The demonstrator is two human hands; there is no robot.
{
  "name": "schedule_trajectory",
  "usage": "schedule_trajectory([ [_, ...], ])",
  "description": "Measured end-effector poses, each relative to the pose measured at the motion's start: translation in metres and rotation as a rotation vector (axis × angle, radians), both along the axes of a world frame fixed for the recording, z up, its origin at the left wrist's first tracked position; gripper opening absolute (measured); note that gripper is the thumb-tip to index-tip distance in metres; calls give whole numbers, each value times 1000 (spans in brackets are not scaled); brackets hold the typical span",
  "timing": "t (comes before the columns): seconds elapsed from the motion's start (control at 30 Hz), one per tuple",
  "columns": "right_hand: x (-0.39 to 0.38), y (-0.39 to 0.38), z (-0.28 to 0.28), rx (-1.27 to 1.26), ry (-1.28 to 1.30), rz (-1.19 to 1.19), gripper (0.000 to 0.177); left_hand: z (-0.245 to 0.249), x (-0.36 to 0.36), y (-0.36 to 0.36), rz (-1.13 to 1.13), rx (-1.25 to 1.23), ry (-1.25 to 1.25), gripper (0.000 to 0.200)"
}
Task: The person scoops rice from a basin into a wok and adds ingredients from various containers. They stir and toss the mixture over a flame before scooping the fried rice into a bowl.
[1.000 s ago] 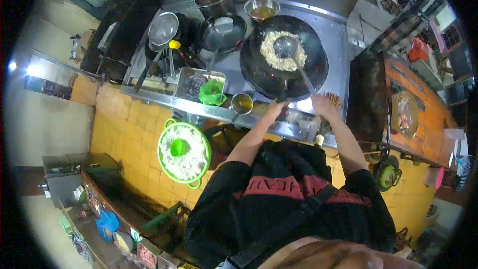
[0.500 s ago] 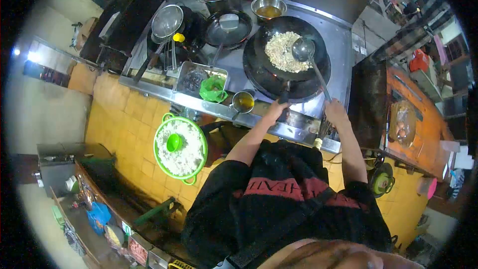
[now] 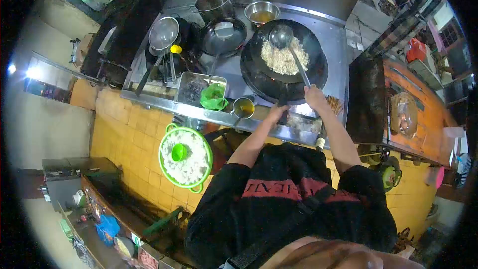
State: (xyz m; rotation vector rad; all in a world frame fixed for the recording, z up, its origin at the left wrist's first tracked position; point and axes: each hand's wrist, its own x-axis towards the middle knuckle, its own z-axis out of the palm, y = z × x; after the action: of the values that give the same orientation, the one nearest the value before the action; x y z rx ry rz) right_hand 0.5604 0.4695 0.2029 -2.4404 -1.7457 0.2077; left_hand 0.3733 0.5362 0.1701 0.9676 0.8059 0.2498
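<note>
Left: green-rimmed basket (image 3: 198,142) of white rice (image 3: 191,165), green cup (image 3: 179,152) in it. On the counter (image 3: 238,75), tray with green bag (image 3: 213,96); just right, metal cup (image 3: 243,108) of yellow liquid. Left hand (image 3: 279,113): grip closed around wok handle. Wok (image 3: 311,45) at right of counter, rice-like food (image 3: 284,60) inside. Shirt (image 3: 294,209): red band, lettering partly hidden, "HEAT" probable. Right hand (image 3: 313,96): grip closed on ladle (image 3: 282,37) handle, bowl at food's far edge.
</note>
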Motion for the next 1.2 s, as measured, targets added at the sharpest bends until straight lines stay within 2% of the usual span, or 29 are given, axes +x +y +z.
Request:
schedule_trajectory([
  [0.1, 19, 2, -49, 20, 112, -313, 36, -6, 1, 1, 12, 2, -19, 20],
  [0.2, 10, -7, 54, -31, 200, -275, 38, -50, 7, 9, -60, -140, -110, 17],
  [0.23, 15, -10, 40, -32, 196, -272, 38, -50, 10, 11, -57, -140, -115, 17],
  [0.3, 30, -26, -18, 54, -112, -95, 34, -47, 12, 14, -39, -139, -45, 18],
  [0.37, 41, -43, -42, 12, -69, -157, 33, -40, 13, 12, -25, -196, -48, 18],
  [0.4, 52, -50, -48, -141, -29, 17, 34, -35, 12, 12, -12, -248, -47, 18],
  [0.43, 54, -59, -53, -295, 16, 192, 36, -17, 13, 7, -44, -215, 79, 19],
  [0.47, 2, -57, 95, -579, 443, -167, 41, -6, 23, -4, 69, -225, 119, 19],
  [0.5, 5, -75, 98, -407, 240, -133, 41, 12, 34, -13, 181, -232, 157, 18],
  [0.53, 8, -91, 99, -234, 42, -103, 43, 93, 23, -32, 170, -418, 77, 16],
  [0.57, -5, -96, 130, -230, 51, -114, 43, 100, 26, -42, 201, -616, -200, 16],
  [0.63, -29, -104, 214, -383, -26, -135, 35, 172, 2, -42, 129, -972, -314, 17],
  [0.67, -26, -109, 221, -380, -23, -153, 35, 171, -3, -32, 70, -967, -289, 18],
  [0.7, -24, -117, 224, -366, -19, -80, 36, 163, -7, -24, 20, -965, -264, 19],
  [0.73, -23, -124, 223, -351, -15, -3, 38, 138, -10, -12, -33, -800, -272, 19],
  [0.83, -23, -134, 208, -299, 121, -87, 49, 71, -21, 0, 68, -556, -105, 14],
  [0.9, -28, -137, 179, -262, 34, -123, 52, 72, -19, -36, 37, -519, 11, 14],
  [0.97, -34, -141, 169, -257, -39, -158, 55, 130, -28, -75, 1, -608, -33, 14],
  [1.03, -38, -135, 168, -205, 26, -153, 42, 170, -30, -81, -89, -623, -7, 15],
  [1.1, -37, -137, 154, -204, 34, -137, 43, 142, -17, -45, -175, -481, -43, 17],
  [1.17, -32, -137, 130, -200, 37, -120, 44, 85, -10, -6, -92, -524, -176, 17],
  [1.2, -31, -135, 115, -167, 12, -178, 46, 91, -18, -18, -98, -525, -169, 17],
])
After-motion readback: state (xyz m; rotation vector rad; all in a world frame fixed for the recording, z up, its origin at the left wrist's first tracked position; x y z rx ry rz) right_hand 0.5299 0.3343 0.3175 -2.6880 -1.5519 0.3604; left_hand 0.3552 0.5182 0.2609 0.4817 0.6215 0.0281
